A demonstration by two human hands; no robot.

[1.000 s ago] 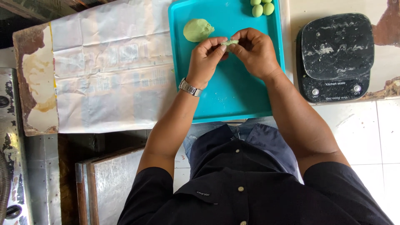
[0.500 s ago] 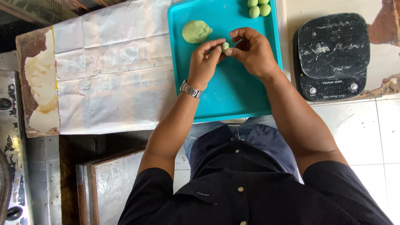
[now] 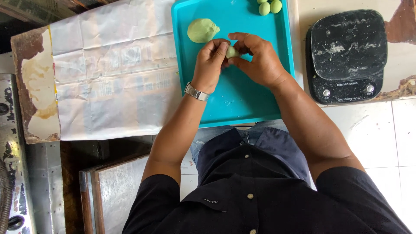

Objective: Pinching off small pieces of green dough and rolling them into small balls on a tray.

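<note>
Small pale-green dough piece (image 3: 232, 52), smooth and soft-looking, pinched between fingertips of left hand (image 3: 211, 65) and right hand (image 3: 259, 60) above a flat turquoise plastic tray (image 3: 242, 99). Larger lumpy green dough mass (image 3: 202, 30) nearby; two round green balls (image 3: 270, 7) at far edge.

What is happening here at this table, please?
A person in a dark shirt holds a small piece of green dough between both hands, the left hand and the right hand, above a turquoise tray. A larger lump of dough lies on the tray, and two small green balls sit at its far edge. A black kitchen scale stands beside the tray.
</note>
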